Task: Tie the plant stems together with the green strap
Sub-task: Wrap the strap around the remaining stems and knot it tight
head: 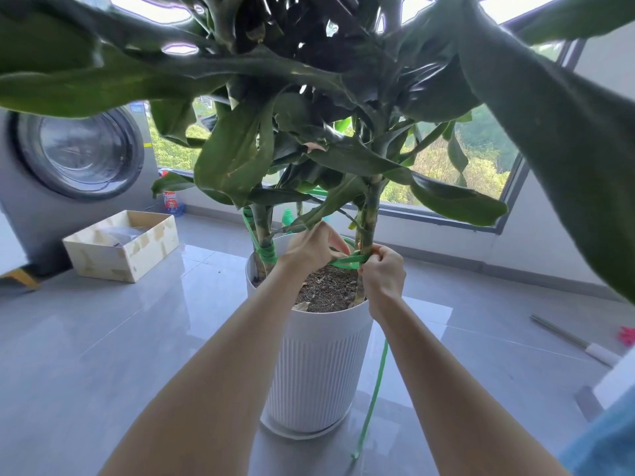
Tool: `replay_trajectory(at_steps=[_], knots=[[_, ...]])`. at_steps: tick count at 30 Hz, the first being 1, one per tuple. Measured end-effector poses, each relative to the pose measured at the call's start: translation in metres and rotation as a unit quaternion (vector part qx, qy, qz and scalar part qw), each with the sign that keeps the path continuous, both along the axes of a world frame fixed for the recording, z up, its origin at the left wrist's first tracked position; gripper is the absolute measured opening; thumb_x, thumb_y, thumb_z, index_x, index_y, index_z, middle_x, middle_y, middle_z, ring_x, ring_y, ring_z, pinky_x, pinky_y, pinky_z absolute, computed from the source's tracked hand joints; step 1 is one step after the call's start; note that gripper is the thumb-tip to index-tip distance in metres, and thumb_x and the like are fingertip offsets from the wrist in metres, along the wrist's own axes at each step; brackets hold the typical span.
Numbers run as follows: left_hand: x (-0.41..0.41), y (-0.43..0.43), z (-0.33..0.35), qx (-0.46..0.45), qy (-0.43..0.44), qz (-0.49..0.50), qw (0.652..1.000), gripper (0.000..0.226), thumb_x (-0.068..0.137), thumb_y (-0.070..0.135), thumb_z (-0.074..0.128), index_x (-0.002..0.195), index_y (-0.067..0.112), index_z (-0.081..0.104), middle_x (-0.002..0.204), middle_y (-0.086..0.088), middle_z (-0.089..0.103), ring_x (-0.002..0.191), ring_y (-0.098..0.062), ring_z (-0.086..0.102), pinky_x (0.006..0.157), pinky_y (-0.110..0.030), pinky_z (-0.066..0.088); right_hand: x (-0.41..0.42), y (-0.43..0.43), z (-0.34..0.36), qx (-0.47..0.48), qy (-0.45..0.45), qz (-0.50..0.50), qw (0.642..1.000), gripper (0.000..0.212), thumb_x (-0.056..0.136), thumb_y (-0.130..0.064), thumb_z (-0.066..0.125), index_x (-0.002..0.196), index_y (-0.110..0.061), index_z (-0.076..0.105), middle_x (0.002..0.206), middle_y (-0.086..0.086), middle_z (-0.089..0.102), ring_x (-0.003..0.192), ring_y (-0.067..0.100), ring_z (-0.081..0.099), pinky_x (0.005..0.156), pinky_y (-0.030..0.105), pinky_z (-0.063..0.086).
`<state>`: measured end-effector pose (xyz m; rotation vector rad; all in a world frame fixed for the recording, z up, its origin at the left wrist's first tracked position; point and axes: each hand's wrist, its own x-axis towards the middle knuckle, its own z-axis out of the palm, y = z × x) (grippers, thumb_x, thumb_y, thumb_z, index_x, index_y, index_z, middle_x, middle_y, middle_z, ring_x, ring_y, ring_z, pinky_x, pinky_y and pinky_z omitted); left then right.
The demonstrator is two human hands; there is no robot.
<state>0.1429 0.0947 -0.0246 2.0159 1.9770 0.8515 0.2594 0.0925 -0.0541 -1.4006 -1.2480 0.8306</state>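
Tiles (103,338); both hands (311,249) (383,274) curled on strap (347,261)

washing machine (68,156): cut off at left edge
leaves (240,63): cut off at top
strap (347,262): partly hidden by right hand (385,274)
bottle (170,201): label unreadable

Plastic and tile
Ribbed white plastic is seen on the pot (316,365); a smooth green strap (378,372) is hung beside it, glossy tiles (120,338) laid beneath.
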Motion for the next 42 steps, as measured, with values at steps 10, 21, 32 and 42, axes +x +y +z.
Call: replay_trajectory(at_steps=[10, 21, 32, 42], knots=[[0.001, -0.008, 0.01, -0.066, 0.076, -0.016, 0.995, 0.032, 0.096, 0.028, 0.049, 0.12, 0.009, 0.058, 0.119, -0.01, 0.059, 0.11, -0.024, 0.054, 0.083, -0.029, 0.039, -0.003, -0.002, 0.001, -0.002, 0.003, -0.01, 1.0, 0.033, 0.095, -0.008, 0.036, 0.099, -0.017, 0.067, 0.096, 0.013, 0.068, 0.089, 0.032, 0.062, 0.076, 0.042, 0.051], [-0.009, -0.022, 0.01, -0.029, 0.124, 0.07, 0.989, 0.025, 0.096, 0.021, 0.049, 0.112, 0.001, 0.053, 0.105, -0.016, 0.062, 0.098, -0.029, 0.063, 0.085, -0.043, 0.053, -0.007, -0.012, 0.003, 0.014, 0.007, -0.025, 1.0, 0.033, 0.096, -0.006, 0.036, 0.113, -0.012, 0.064, 0.102, 0.01, 0.066, 0.091, 0.029, 0.06, 0.08, 0.042, 0.05], [-0.01, -0.028, 0.008, -0.011, 0.146, 0.085, 0.986, 0.019, 0.096, 0.007, 0.047, 0.111, -0.002, 0.052, 0.102, -0.019, 0.062, 0.098, -0.03, 0.063, 0.085, -0.04, 0.053, -0.009, -0.023, 0.016, 0.126, -0.272, 0.004, 0.954, 0.02, 0.092, -0.027, 0.057, 0.109, -0.026, 0.067, 0.096, 0.005, 0.072, 0.087, 0.025, 0.066, 0.07, 0.032, 0.052], [-0.015, -0.032, -0.001, 0.04, 0.157, 0.065, 0.985, 0.017, 0.089, -0.004, 0.053, 0.106, -0.002, 0.056, 0.101, -0.018, 0.066, 0.097, -0.028, 0.066, 0.077, -0.039, 0.057, -0.014, -0.003, 0.032, 0.065, -0.338, 0.076, 0.936, 0.018, 0.092, -0.019, 0.057, 0.094, -0.017, 0.074, 0.073, 0.005, 0.07, 0.08, 0.024, 0.066, 0.072, 0.035, 0.055]])
